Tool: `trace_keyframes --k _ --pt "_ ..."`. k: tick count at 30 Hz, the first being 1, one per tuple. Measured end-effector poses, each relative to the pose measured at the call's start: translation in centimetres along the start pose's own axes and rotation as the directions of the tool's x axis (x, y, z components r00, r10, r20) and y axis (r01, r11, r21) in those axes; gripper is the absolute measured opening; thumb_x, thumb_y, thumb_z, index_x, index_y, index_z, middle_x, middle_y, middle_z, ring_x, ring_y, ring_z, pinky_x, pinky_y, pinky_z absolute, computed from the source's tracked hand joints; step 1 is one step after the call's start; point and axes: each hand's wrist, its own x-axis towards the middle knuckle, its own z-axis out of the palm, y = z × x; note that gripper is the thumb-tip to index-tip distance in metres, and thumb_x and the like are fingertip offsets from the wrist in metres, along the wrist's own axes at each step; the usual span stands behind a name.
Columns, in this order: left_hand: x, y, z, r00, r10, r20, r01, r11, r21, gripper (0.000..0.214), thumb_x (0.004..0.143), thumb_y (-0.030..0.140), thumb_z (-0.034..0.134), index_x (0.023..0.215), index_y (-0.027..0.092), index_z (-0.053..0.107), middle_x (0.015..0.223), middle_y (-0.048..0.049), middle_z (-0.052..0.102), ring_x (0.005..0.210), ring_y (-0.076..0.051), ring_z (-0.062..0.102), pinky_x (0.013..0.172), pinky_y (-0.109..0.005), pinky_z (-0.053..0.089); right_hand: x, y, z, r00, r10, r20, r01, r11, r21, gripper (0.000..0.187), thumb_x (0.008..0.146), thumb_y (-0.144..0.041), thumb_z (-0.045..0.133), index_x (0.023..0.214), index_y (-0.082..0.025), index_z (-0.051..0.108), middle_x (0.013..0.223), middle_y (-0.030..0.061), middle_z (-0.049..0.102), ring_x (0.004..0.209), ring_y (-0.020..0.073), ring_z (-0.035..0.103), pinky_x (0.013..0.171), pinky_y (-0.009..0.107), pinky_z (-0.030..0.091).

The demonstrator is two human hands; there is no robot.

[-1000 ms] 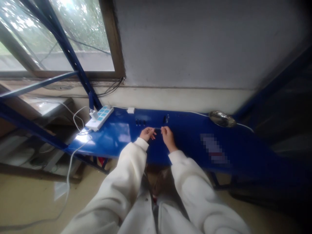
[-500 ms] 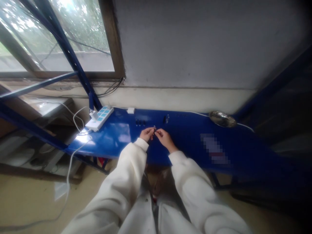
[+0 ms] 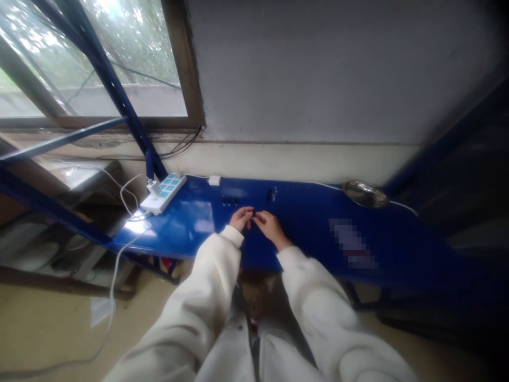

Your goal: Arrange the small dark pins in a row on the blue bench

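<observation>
My left hand (image 3: 240, 218) and my right hand (image 3: 269, 225) meet above the blue table (image 3: 310, 228), fingertips pinched close together. Between them is a small dark piece (image 3: 254, 213), mostly covered by the fingers and too small to name. Both hands are closed on it. Just beyond my left hand, a short row of small dark pieces (image 3: 229, 201) lies on the table. Farther back, past my right hand, are a dark piece (image 3: 269, 194) and a small clear piece (image 3: 274, 193) side by side.
A white power strip (image 3: 163, 194) with plugs lies at the table's left end. A white adapter (image 3: 214, 181) sits at the back edge. On the right are a shiny metal dish (image 3: 365, 194) and a blurred-out flat item (image 3: 353, 244). A blue metal frame (image 3: 119, 101) rises at left.
My fingers have shifted slightly around the small piece; its light-coloured tip no longer shows above them. Both hands stay in nearly the same place.
</observation>
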Motion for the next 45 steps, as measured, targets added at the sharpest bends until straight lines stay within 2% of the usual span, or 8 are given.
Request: trace_keyframes --k 5,10,15,20,26,31,37,45 --pt "0.1 -0.1 0.1 0.999 -0.013 -0.039 0.012 1.0 -0.017 0.026 0.071 0.03 0.056 0.088 0.01 0.054 0.056 0.0027 0.052 0.033 -0.005 0.045 0.035 -0.02 0.035 1.3 0.9 -0.4 0.984 0.144 -0.1 -0.143 0.99 0.019 0.021 0.072 -0.034 0.05 0.072 -0.016 0.06 0.067 0.0056 0.062 0.058 0.0137 0.055 0.057 0.025 0.043" --pt "0.1 0.0 0.3 0.998 -0.036 -0.042 0.035 0.999 -0.02 0.022 0.072 0.029 0.054 0.082 0.01 0.054 0.053 0.0027 0.052 0.033 -0.005 0.044 0.035 -0.02 0.035 3.4 2.9 -1.5 0.954 0.223 -0.202 -0.252 0.959 -0.133 0.018 0.068 -0.033 0.051 0.064 -0.017 0.058 0.061 0.0044 0.061 0.056 0.0145 0.054 0.054 0.025 0.039" --pt "0.0 0.2 0.4 0.998 -0.057 -0.04 0.056 0.997 -0.046 0.021 0.072 0.029 0.054 0.082 0.01 0.054 0.053 0.0027 0.052 0.034 -0.005 0.045 0.036 -0.02 0.037 4.5 4.5 -2.2 0.952 0.255 -0.172 -0.296 0.912 -0.284 0.014 0.066 -0.03 0.054 0.06 -0.017 0.057 0.06 0.0044 0.061 0.052 0.0137 0.051 0.049 0.023 0.032" --pt "-0.1 0.3 0.5 0.997 -0.066 -0.036 0.064 0.996 -0.06 0.02 0.071 0.028 0.054 0.081 0.01 0.053 0.052 0.003 0.051 0.033 -0.006 0.044 0.035 -0.02 0.037 4.5 4.7 -2.3 0.945 0.29 -0.153 -0.324 0.891 -0.318 0.014 0.067 -0.029 0.054 0.061 -0.017 0.058 0.059 0.0031 0.061 0.051 0.0123 0.05 0.047 0.022 0.03" --pt "-0.1 0.3 0.5 0.997 -0.064 -0.039 0.062 0.997 -0.043 0.019 0.072 0.026 0.052 0.082 0.009 0.053 0.052 0.0032 0.051 0.033 -0.006 0.045 0.036 -0.02 0.037 4.4 4.9 -2.2 0.941 0.312 -0.133 -0.339 0.88 -0.333 0.014 0.069 -0.029 0.054 0.069 -0.017 0.061 0.066 0.0039 0.064 0.06 0.0132 0.055 0.052 0.021 0.035" --pt "-0.1 0.3 0.5 0.997 -0.059 -0.042 0.058 0.998 -0.038 0.016 0.073 0.024 0.05 0.081 0.009 0.053 0.052 0.0031 0.052 0.033 -0.006 0.045 0.036 -0.02 0.037 4.6 5.3 -2.4 0.932 0.354 -0.074 -0.359 0.876 -0.323 0.014 0.07 -0.027 0.057 0.077 -0.016 0.062 0.074 0.0058 0.065 0.068 0.014 0.059 0.059 0.022 0.04" --pt "-0.1 0.3 0.5 0.997 -0.064 -0.048 0.062 0.997 -0.037 0.016 0.073 0.022 0.05 0.081 0.009 0.054 0.052 0.0028 0.052 0.033 -0.006 0.045 0.036 -0.02 0.036 5.0 6.0 -3.3 0.901 0.433 -0.035 -0.409 0.818 -0.405 0.014 0.068 -0.017 0.058 0.082 -0.013 0.063 0.081 0.0088 0.066 0.075 0.0162 0.06 0.065 0.024 0.042" --pt "-0.1 0.3 0.5 0.996 -0.068 -0.051 0.067 0.997 -0.024 0.017 0.073 0.024 0.05 0.081 0.009 0.054 0.052 0.0029 0.052 0.034 -0.005 0.045 0.037 -0.02 0.036 4.8 5.2 -3.7 0.898 0.436 -0.058 -0.407 0.775 -0.483 0.02 0.072 -0.034 0.056 0.077 -0.018 0.067 0.079 0.0091 0.067 0.073 0.0187 0.061 0.059 0.024 0.04"
